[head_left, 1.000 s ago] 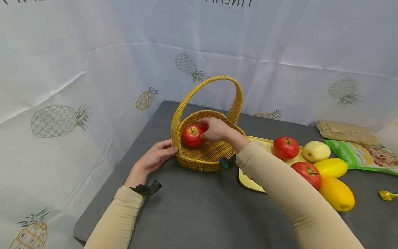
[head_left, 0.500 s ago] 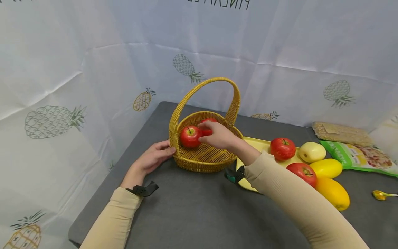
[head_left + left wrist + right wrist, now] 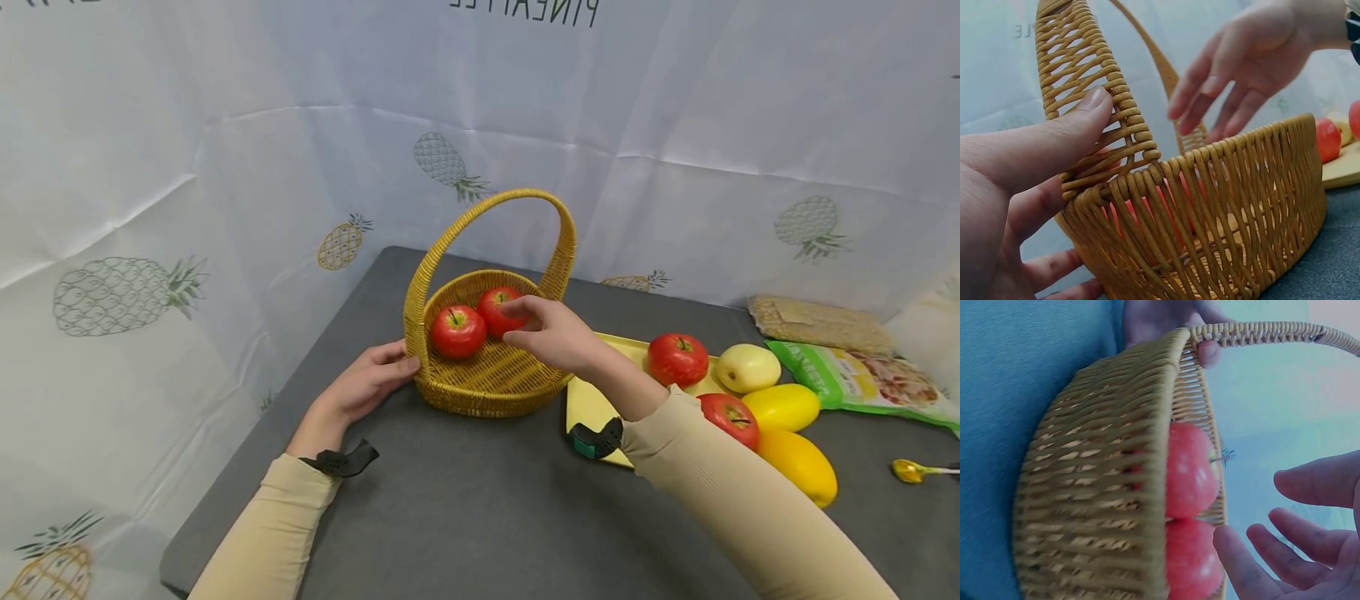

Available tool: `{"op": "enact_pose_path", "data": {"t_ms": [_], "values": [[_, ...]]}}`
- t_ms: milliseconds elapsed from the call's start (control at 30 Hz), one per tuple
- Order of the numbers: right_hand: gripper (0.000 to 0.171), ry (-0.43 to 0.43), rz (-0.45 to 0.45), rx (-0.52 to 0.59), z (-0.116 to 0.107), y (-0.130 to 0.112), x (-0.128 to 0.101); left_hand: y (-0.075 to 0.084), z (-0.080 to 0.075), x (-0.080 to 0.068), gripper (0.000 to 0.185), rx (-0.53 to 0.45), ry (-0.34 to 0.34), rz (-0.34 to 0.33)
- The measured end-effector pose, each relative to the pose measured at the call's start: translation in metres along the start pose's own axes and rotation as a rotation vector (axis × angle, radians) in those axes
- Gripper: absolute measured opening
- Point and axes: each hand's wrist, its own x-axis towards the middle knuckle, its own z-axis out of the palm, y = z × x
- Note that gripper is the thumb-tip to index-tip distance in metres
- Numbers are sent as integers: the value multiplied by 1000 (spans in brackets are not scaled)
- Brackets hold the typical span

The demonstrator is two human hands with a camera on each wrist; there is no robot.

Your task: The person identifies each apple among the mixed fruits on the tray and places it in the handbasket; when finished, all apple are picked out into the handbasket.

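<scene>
A yellow wicker basket (image 3: 480, 403) with a tall arched handle stands on the grey table. Two red apples lie inside it: one apple (image 3: 458, 332) at the left, the other apple (image 3: 495, 314) behind and to its right, partly covered by fingertips in the head view. My left hand (image 3: 365, 385) grips the basket at the foot of its handle, its thumb (image 3: 1079, 125) across the wicker. Over the basket's right side hovers my right hand (image 3: 558, 335), fingers spread and loosely bent, with nothing in them. In the right wrist view, its fingers (image 3: 1291, 559) are apart from both apples.
Right of the basket is a yellow tray (image 3: 588, 403), partly under my right forearm. On and beside it are a red apple (image 3: 677, 360), another apple (image 3: 729, 419), a pale fruit (image 3: 747, 368) and yellow fruits (image 3: 798, 462). Food packets (image 3: 862, 375) and a spoon (image 3: 909, 471) lie farther right.
My right hand has let go of the second apple and drawn back up and to the right, uncovering it in the basket. My left hand keeps its place on the basket.
</scene>
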Motion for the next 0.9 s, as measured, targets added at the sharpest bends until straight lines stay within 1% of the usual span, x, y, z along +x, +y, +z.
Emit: {"op": "enact_pose_path", "data": {"t_ms": [133,267,400,533,700,767,900], "values": [[44,32,22,10,-5,6,-17,2,0,-2,29,14,0,5],[43,59,43,26,-15,14,-34,4,1,-4,27,16,-4,7],[46,78,62,16,-30,19,-50,4,2,-5,27,2,-5,18],[49,113,109,8,-46,24,-69,4,3,-3,28,-6,-17,24],[58,156,185,-73,-63,36,-96,5,3,-4,28,5,-7,18],[61,161,219,-113,-70,43,-106,5,3,-5,27,11,0,12],[63,164,257,-175,-85,55,-122,6,1,-7,29,24,-4,12]]}}
